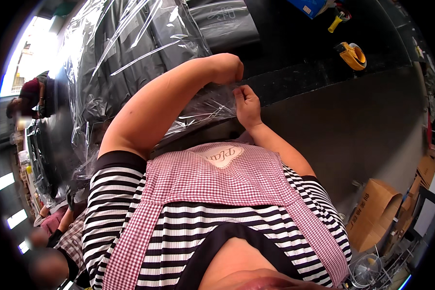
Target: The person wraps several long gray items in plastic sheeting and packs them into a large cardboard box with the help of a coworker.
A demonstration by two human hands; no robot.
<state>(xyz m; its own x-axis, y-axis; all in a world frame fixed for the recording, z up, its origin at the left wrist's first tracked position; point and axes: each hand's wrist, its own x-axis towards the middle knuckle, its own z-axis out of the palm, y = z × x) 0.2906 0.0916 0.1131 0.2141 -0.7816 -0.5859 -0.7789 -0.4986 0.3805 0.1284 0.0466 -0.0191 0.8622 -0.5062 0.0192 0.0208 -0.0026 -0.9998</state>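
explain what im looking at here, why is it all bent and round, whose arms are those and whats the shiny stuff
This is one picture from a wide fisheye camera worn on a person's head, looking down, so straight edges curve near the rim. There is no machine: the striped top, checked apron and both arms belong to the wearer. The left hand and right hand meet at the edge of a clear plastic bag that covers dark folded goods; both seem to pinch the film, though the left hand's fingers are hidden behind the bent wrist. On the dark table further back lies a yellow tape dispenser. Cardboard boxes stand at the right, and other people work at the far left.
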